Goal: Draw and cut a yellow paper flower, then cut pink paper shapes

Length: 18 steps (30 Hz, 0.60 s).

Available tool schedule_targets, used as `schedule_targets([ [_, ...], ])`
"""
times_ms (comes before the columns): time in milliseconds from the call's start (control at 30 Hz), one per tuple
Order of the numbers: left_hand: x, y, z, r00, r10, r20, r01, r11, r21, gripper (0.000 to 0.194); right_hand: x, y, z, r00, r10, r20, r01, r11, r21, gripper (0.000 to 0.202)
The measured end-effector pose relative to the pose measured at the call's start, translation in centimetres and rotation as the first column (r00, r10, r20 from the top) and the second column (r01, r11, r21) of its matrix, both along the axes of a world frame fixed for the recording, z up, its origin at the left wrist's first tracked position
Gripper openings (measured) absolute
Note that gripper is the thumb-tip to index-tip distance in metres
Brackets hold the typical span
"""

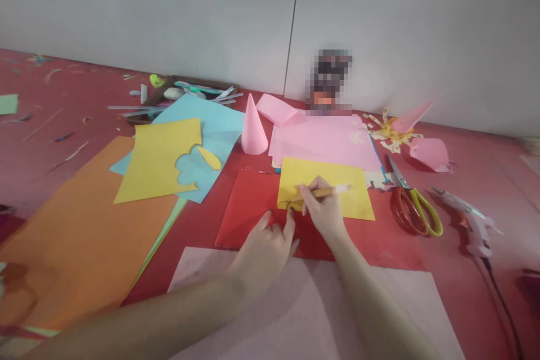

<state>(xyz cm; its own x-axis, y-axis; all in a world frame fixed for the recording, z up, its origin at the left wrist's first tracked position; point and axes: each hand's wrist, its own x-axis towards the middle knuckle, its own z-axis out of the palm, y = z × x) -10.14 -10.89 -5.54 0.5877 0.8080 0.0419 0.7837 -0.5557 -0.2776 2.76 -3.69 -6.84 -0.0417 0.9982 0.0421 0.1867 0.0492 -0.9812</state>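
A yellow sheet (354,197) lies on a red sheet (248,202) in the middle. My right hand (323,208) is closed around a yellow pen (323,192), its tip down at the sheet's left part, where a small dark curved line shows. My left hand (270,239) rests with fingers spread on the red sheet, a fingertip touching the yellow sheet's lower edge beside the line. Below both hands is a large pale pink sheet (295,315). Behind the yellow sheet, pink sheets (324,138) are stacked, and a pink paper cone (253,132) stands upright to their left.
Scissors (411,202) and a glue gun (472,222) with a cable lie on the right. At left are orange paper (88,225), a cut yellow sheet (162,160) on blue paper (223,129), and a tray of tools (198,89). Paper pieces (430,153) lie at back right.
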Motion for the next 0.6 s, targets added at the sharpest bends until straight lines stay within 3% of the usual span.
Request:
schedule_targets([
  [367, 0.1, 0.0, 0.1, 1.000, 0.003, -0.012, -0.003, 1.000, -0.011, 0.047, 0.1, -0.1, -0.2, 0.999, -0.038, -0.022, 0.039, 0.999, 0.011, 0.027],
  [467, 0.1, 0.0, 0.2, 1.000, 0.002, -0.007, -0.002, 1.000, -0.013, 0.047, 0.4, 0.1, 0.1, 0.992, -0.104, -0.065, 0.108, 0.992, 0.063, 0.022],
  [533, 0.0, 0.0, 0.2, 1.000, 0.000, -0.005, 0.000, 1.000, -0.020, 0.048, 0.9, 0.3, 0.3, 0.989, -0.150, -0.004, 0.150, 0.979, 0.136, 0.018],
  [600, 0.0, 0.0, 0.2, 1.000, 0.003, 0.002, -0.003, 1.000, -0.031, 0.048, 1.5, 0.5, 0.4, 0.982, -0.138, 0.128, 0.106, 0.967, 0.233, 0.018],
])
